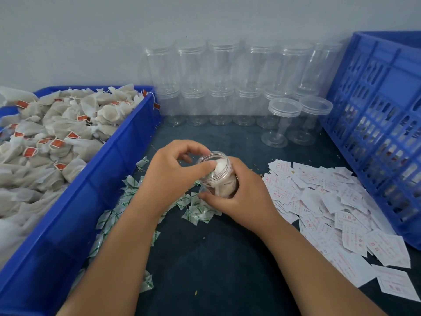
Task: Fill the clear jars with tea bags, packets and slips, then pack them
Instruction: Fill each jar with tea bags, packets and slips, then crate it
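— Where is the jar?
— The jar (224,183) is off the table (227,258) and tilted, with its mouth up. The right hand (243,197) wraps its right side, fingers curled round it and the thumb across the near wall.
— And the left hand?
— The left hand (168,176) is at the jar's mouth. Its fingers are curled, and the thumb and fingertips pinch a white bag (221,167) that sits in the opening. More white fill shows through the jar's wall.
— What lies around the jar?
— To its left is a blue bin (127,147) heaped with tea bags (45,137). Green-printed packets (198,209) are scattered below it and to its left. To its right is a spread of white slips (330,197), and beyond them a blue crate (382,106). Behind the jar, empty jars (218,71) stand stacked two high.
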Demonstrator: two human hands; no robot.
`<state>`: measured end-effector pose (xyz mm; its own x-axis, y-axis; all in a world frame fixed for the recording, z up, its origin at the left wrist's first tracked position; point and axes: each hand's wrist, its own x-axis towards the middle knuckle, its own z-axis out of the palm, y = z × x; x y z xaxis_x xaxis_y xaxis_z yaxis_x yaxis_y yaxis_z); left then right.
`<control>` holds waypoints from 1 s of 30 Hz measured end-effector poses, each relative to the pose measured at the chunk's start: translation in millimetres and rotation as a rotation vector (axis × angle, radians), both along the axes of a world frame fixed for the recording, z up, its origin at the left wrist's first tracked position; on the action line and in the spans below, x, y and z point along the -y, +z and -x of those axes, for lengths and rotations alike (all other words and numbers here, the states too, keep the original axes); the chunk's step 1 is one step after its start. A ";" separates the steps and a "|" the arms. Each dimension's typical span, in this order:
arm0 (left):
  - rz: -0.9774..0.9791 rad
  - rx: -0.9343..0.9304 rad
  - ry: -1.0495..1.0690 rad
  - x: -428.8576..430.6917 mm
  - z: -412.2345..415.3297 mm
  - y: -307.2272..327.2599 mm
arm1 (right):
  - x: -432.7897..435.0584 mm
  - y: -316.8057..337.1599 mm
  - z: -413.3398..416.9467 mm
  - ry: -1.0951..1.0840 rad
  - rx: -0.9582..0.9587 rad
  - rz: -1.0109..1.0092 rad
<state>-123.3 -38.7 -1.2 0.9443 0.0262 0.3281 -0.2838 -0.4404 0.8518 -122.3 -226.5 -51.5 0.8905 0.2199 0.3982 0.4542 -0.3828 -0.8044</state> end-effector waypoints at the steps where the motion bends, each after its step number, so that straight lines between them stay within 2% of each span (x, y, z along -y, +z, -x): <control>1: 0.077 -0.007 0.005 2.8 -0.7 -0.5 | 0.3 -0.1 0.0 -0.002 -0.003 -0.008; 4: 0.356 -0.043 0.082 13.7 -3.3 -2.7 | 2.8 1.1 -0.4 0.007 -0.019 -0.042; 6: 0.421 -0.046 0.173 17.9 -7.0 -6.3 | 6.6 4.3 -1.0 0.001 -0.023 -0.070; 7: 0.393 -0.030 0.200 20.6 -8.2 -9.7 | 9.9 7.1 -1.5 -0.017 -0.019 -0.091; 10: 0.098 0.019 0.132 35.0 -7.0 -24.5 | 24.0 18.3 -5.3 -0.115 0.014 -0.190; 12: -0.232 0.050 -0.025 48.9 -3.1 -33.7 | 34.6 23.6 -9.7 -0.208 0.048 -0.245; 14: -0.547 0.159 -0.221 61.9 -0.4 -42.4 | 43.5 25.1 -14.9 -0.296 0.070 -0.283; 17: -0.828 0.196 -0.439 75.5 0.6 -53.0 | 52.0 21.6 -22.1 -0.388 0.084 -0.310; 19: -0.895 0.194 -0.445 78.9 -1.9 -57.2 | 55.1 18.3 -26.0 -0.425 0.072 -0.319; 26: -0.924 0.352 -0.470 77.3 -2.4 -51.6 | 52.3 13.9 -30.0 -0.438 0.027 -0.328; 30: -0.797 0.384 -0.338 75.3 0.7 -44.2 | 51.2 14.3 -28.8 -0.431 0.025 -0.323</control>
<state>-124.0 -114.0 -45.4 0.6844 -0.5946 0.4218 -0.7011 -0.6955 0.1573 -93.6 -277.7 -37.2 0.8626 -0.3005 0.4070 0.3306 -0.2740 -0.9031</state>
